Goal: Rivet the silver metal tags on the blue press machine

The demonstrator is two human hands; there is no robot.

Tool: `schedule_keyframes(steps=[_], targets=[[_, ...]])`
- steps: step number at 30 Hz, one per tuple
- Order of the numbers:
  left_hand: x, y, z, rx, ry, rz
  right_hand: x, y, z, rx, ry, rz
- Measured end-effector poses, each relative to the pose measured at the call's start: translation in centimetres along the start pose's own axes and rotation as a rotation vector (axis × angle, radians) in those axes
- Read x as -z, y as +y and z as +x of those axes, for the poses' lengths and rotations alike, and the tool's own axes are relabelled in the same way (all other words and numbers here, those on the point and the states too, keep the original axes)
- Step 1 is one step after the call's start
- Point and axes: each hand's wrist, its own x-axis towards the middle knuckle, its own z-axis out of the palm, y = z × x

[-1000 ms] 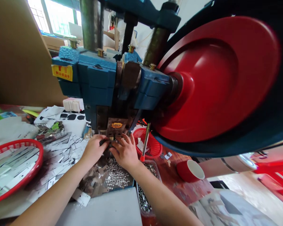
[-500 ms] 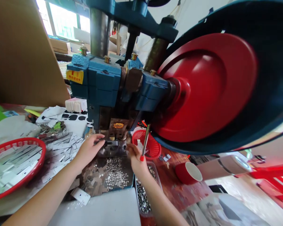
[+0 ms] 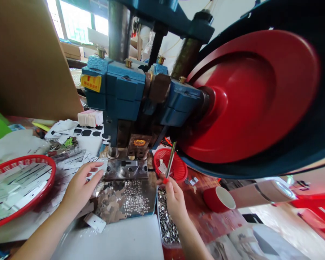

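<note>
My left hand [image 3: 79, 182] is left of the press's metal die plate [image 3: 127, 169], thumb and fingers apart, over pale flat pieces [image 3: 77, 160]. Nothing is visible in its grasp. My right hand [image 3: 174, 196] is closed on a thin metal rod [image 3: 171, 160] with a red end, which points up beside the red basket [image 3: 182, 166]. Neither hand touches the die plate. In front of the die, flat metal pieces [image 3: 111, 204] and small shiny round parts [image 3: 135, 198] lie on a tray. A clear box of small metal parts [image 3: 166, 220] is just below my right hand.
The blue press [image 3: 124, 90] stands ahead, with its big red wheel [image 3: 249, 97] at right. A red basket of white plates [image 3: 52, 177] is at far left. A red cup [image 3: 218, 198] lies at right, and a cardboard sheet [image 3: 29, 65] rises at upper left.
Both hands have drawn back from the die, the left hand to the left and the right hand to the right with the rod. The die plate is now uncovered. The view has shifted slightly.
</note>
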Motion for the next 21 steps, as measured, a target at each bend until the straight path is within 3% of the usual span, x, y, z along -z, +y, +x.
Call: schedule_keyframes(steps=[3, 7, 11, 14, 16, 19, 21], targets=[[0.0, -0.7, -0.2, -0.025, 0.042, 0.011, -0.7, 1.0, 0.0, 0.015, 0.037, 0.021], [1.1, -1.0, 0.0, -0.014, 0.004, 0.029, -2.1, 2.1, 0.9, -0.102, -0.03, 0.15], [3.4, -0.6, 0.1, -0.014, -0.084, 0.08, -4.8, 1.4, 4.1, -0.039, -0.1, -0.059], [4.7, -0.3, -0.8, -0.079, -0.208, 0.168, -7.1, 0.1, 6.6, 0.067, -0.17, -0.292], [5.0, -0.5, -1.9, -0.139, -0.356, 0.228, -8.1, -0.5, 7.6, 0.074, -0.216, -0.382], [4.7, -1.3, -4.0, -0.209, -0.555, 0.319, -8.1, -0.5, 8.0, 0.01, -0.195, -0.338], [4.2, -2.0, -5.1, -0.23, -0.611, 0.375, -7.0, 0.0, 7.8, -0.058, -0.116, -0.222]])
